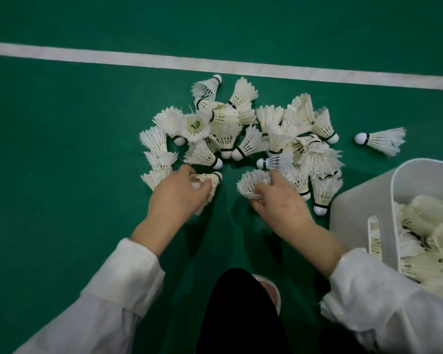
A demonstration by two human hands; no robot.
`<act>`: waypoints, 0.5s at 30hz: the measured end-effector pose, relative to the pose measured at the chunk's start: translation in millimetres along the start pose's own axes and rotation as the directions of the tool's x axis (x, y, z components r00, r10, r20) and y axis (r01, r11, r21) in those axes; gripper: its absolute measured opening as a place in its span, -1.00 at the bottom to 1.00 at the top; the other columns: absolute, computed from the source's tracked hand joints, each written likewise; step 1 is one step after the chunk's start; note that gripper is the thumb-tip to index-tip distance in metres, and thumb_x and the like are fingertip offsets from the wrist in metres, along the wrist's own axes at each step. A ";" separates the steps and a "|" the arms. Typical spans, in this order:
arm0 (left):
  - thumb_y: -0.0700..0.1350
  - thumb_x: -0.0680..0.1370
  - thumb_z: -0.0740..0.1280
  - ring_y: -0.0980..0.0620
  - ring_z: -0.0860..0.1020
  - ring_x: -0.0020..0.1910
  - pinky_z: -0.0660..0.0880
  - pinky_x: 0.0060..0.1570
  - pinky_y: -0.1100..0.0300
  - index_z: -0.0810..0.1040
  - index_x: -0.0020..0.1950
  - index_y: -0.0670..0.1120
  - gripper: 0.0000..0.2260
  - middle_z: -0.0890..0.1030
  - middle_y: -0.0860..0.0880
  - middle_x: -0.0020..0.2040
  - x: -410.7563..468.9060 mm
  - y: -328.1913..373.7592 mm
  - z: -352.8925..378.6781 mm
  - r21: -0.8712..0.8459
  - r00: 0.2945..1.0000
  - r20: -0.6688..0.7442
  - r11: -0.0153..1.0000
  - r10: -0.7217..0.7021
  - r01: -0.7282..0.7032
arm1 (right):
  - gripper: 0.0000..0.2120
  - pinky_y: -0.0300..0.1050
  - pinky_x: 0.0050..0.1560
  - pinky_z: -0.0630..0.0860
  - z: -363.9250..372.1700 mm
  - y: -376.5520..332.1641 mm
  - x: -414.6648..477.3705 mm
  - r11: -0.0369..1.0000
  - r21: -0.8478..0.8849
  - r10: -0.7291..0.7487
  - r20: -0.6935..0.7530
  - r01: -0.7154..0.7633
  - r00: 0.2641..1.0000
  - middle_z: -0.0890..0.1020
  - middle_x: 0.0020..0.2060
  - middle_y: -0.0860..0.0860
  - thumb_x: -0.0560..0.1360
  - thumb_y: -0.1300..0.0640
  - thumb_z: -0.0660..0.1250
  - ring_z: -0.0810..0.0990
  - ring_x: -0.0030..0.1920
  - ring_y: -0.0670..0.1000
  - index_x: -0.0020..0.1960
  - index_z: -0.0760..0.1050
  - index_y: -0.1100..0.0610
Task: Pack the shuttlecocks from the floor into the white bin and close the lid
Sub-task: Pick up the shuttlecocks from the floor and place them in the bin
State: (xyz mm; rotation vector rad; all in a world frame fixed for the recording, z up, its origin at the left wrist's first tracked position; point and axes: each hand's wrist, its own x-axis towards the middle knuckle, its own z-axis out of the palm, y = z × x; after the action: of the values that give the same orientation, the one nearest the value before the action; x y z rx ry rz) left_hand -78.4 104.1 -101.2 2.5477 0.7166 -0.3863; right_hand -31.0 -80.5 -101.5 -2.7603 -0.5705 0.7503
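Observation:
A pile of several white feather shuttlecocks (241, 134) lies on the green floor. At the pile's near left edge my left hand (175, 192) grips one shuttlecock (209, 181), cork pointing away. My right hand (279, 200) holds another shuttlecock (251, 182) by its feather skirt at the pile's near middle. A lone shuttlecock (381, 140) lies apart to the right. The white bin (361, 213) stands open at the right edge, with several shuttlecocks (425, 236) inside. No lid is in view.
A white court line (138, 58) crosses the floor beyond the pile. My knee in black trousers (238, 310) and a light shoe (271, 290) are at the bottom centre, between my white sleeves. Bare green floor spreads to the left.

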 end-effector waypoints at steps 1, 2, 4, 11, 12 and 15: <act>0.21 0.50 0.21 -0.10 0.52 0.05 0.42 -0.03 0.11 0.45 0.19 -0.06 -0.58 0.58 -0.07 0.07 -5.3 2.6 -2.8 -0.063 1.000 0.026 0.998 -0.007 0.009 | -0.75 -0.04 0.02 0.47 -2.4 -1.6 -1.3 1.000 0.025 -0.012 -0.015 0.012 1.000 0.32 0.21 0.13 0.52 0.07 0.23 0.41 0.16 0.16 0.11 0.49 0.19; 0.23 0.50 0.20 -0.07 0.53 0.02 0.43 -0.06 0.12 0.47 0.17 -0.04 -0.58 0.57 -0.03 0.03 -9.6 4.7 -4.3 -0.156 0.998 0.063 0.987 -0.024 0.033 | -0.76 -0.03 0.03 0.47 -4.5 -3.3 -2.5 0.998 0.050 -0.023 -0.023 0.024 0.999 0.32 0.23 0.13 0.52 0.07 0.23 0.42 0.16 0.16 0.10 0.49 0.19; 0.23 0.48 0.23 0.00 0.53 -0.02 0.43 -0.07 0.12 0.48 0.14 -0.03 -0.60 0.56 0.01 0.02 -14.6 8.1 -1.3 -0.420 0.979 0.185 0.894 -0.087 0.158 | -0.77 -0.03 0.06 0.47 -8.3 -6.8 -4.8 0.995 0.096 -0.039 -0.016 0.041 0.999 0.30 0.27 0.13 0.51 0.09 0.24 0.42 0.16 0.17 0.09 0.49 0.19; -0.30 0.44 0.38 -0.02 0.61 -0.12 0.57 -0.18 0.21 0.45 0.16 -0.14 -0.68 0.62 -0.16 0.04 -24.8 25.7 33.1 -0.699 0.792 0.605 0.530 0.082 0.479 | -0.80 -0.12 0.01 0.42 -19.1 0.4 -7.8 0.976 0.218 -0.019 0.027 0.013 0.999 0.27 0.30 0.11 0.53 0.10 0.26 0.52 0.03 0.16 0.07 0.49 0.19; -0.31 0.43 0.38 -0.02 0.60 -0.10 0.55 -0.17 0.23 0.47 0.13 -0.13 -0.71 0.63 -0.14 0.02 -25.1 25.6 36.8 -0.699 0.806 0.584 0.562 0.093 0.441 | -0.80 -0.12 -0.01 0.41 -19.4 3.0 -8.0 0.975 0.221 -0.007 0.023 0.001 1.000 0.28 0.29 0.11 0.53 0.09 0.26 0.53 0.02 0.16 0.07 0.50 0.19; -0.24 0.38 0.47 0.02 0.56 0.01 0.50 -0.07 0.29 0.51 0.05 -0.09 -0.71 0.62 -0.06 -0.01 -20.5 23.1 42.2 -0.691 0.920 0.387 0.678 0.055 0.250 | -0.79 -0.10 -0.01 0.44 -22.4 9.6 -8.7 0.980 0.195 0.037 0.001 -0.037 0.999 0.25 0.33 0.11 0.53 0.07 0.25 0.54 0.04 0.17 0.09 0.50 0.17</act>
State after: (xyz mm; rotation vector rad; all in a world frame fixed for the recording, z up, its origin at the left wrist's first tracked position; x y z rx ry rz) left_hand -88.5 56.9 -121.2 1.6039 0.6796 -0.4893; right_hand -23.2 -95.4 -81.8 -2.5967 -0.4214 0.7674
